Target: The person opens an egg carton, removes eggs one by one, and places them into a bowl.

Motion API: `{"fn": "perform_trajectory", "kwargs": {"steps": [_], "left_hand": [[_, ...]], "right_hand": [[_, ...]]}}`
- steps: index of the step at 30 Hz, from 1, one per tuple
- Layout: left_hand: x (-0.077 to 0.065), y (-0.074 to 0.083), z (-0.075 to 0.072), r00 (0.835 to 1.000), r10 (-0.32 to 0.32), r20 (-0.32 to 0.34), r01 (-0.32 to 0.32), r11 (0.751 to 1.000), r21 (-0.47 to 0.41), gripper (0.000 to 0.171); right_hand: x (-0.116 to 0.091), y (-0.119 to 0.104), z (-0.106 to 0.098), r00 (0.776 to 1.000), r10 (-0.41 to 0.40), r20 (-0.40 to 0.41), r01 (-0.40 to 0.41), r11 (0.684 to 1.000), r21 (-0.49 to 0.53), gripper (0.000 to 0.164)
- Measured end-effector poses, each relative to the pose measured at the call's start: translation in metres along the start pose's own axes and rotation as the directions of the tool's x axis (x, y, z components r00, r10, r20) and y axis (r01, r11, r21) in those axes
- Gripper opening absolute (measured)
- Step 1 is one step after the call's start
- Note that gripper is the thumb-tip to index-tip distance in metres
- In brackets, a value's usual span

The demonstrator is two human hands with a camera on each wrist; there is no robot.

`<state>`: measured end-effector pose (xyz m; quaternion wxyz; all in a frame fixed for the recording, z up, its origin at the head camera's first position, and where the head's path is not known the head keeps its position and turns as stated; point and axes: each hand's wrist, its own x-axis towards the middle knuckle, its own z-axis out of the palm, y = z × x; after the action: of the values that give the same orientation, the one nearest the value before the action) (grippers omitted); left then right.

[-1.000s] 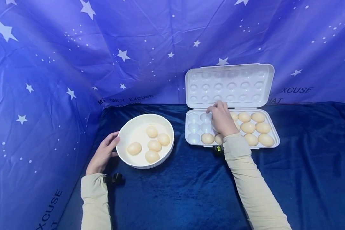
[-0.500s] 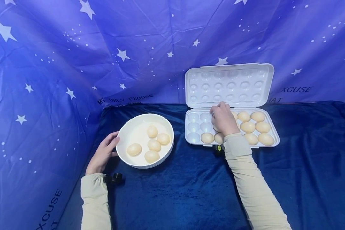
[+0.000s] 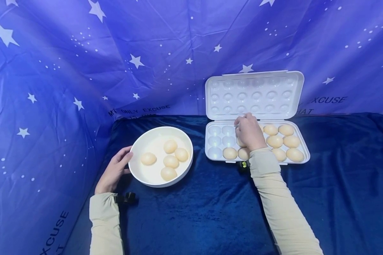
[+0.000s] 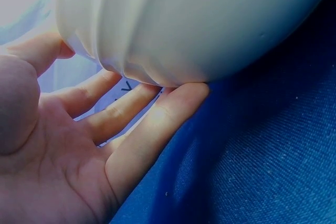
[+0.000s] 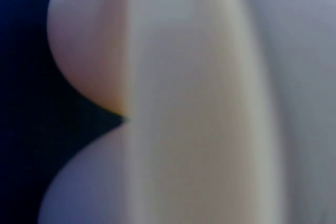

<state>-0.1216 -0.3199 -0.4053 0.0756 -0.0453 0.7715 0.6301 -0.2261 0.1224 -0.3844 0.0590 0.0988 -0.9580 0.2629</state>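
Note:
My left hand [image 3: 113, 171] grips the near-left side of a white bowl [image 3: 137, 177], thumb at the rim. Its fingertips press the outer wall of the bowl [image 4: 173, 30] in the left wrist view. Several beige eggs [image 3: 171, 161] lie inside the bowl. To the right, my right hand [image 3: 250, 132] reaches into an open white egg box [image 3: 207, 154], fingers bent down over its third column from the left. The fingertips are hidden, so I cannot tell whether they hold an egg. Eggs [image 3: 275, 141] fill the right columns, and bare cups [image 3: 215, 141] show at left.
The lid [image 3: 255, 81] of the egg box stands raised against a blue star-print cloth [image 3: 178, 42] at the back. Dark blue fabric [image 3: 191, 219] covers the table. In the right wrist view, a blurred pale surface [image 5: 194, 103] fills most of the frame.
My right hand has shifted slightly to the right over the egg box. In the bowl, the leftmost egg has rolled a little toward the back. My left hand stays in place.

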Motion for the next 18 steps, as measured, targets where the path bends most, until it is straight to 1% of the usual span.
{"fn": "perform_trajectory", "kwargs": {"steps": [3, 5, 12, 15, 18], "left_hand": [[0.0, 0.0, 0.0, 1.0, -0.007, -0.002, 0.007, 1.0, 0.002, 0.054], [0.0, 0.0, 0.0, 1.0, -0.007, -0.002, 0.007, 1.0, 0.001, 0.053], [-0.001, 0.002, 0.001, 1.0, 0.011, -0.001, -0.011, 1.0, -0.012, 0.052], [-0.001, 0.002, 0.001, 1.0, 0.01, -0.003, -0.01, 1.0, -0.003, 0.052], [-0.001, 0.002, 0.001, 1.0, 0.008, 0.0, -0.008, 1.0, 0.006, 0.052]], "right_hand": [[0.0, -0.001, -0.001, 1.0, 0.011, 0.011, -0.01, 1.0, -0.018, 0.021], [-0.001, -0.001, -0.002, 1.0, 0.015, 0.009, -0.015, 1.0, -0.012, 0.022], [0.0, -0.004, -0.009, 1.0, 0.014, -0.019, -0.012, 0.998, 0.068, 0.028], [-0.001, -0.009, -0.014, 0.999, 0.013, -0.037, -0.01, 0.995, 0.095, 0.029], [-0.003, -0.014, -0.018, 0.997, 0.008, -0.077, 0.0, 0.995, 0.104, 0.028]]}}
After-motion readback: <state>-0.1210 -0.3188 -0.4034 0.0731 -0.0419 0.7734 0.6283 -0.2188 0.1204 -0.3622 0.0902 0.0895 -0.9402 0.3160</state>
